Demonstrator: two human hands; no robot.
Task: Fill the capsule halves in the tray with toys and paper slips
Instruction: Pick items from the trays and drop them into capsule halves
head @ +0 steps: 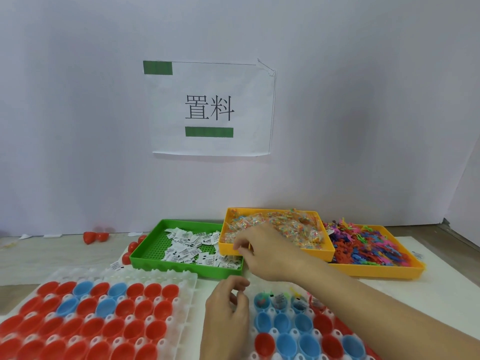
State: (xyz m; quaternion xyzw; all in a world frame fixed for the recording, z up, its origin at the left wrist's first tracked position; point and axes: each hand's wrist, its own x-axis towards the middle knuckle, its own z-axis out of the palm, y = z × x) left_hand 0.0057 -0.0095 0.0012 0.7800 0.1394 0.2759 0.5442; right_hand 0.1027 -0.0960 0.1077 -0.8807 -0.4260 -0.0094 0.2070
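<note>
The capsule halves [285, 324] sit open side up in a white tray [270, 311] at the near right of the table, mostly blue with some red; the four in the far row already hold small bits, the rest look bare inside. The left hand [227, 311] rests at that tray's left edge, just beside the filled row, its fingers curled inward; whether it holds anything I cannot tell. The right hand [262, 249] reaches well beyond the tray, over the near left corner of a yellow bin [328, 252] heaped with small clear packets of coloured toys [293, 229]. Its fingers are bent with the tips drawn together at the bin's rim, seemingly pinching something small, though what it is I cannot make out. Paper slips [192, 245] lie scattered in a green tray [181, 268] just left of that hand. A second yellow bin [376, 270] of bright plastic figures stands to the right. A second white tray [85, 323] of red and blue halves fills the near left. A paper sign [210, 107] hangs on the wall.
</note>
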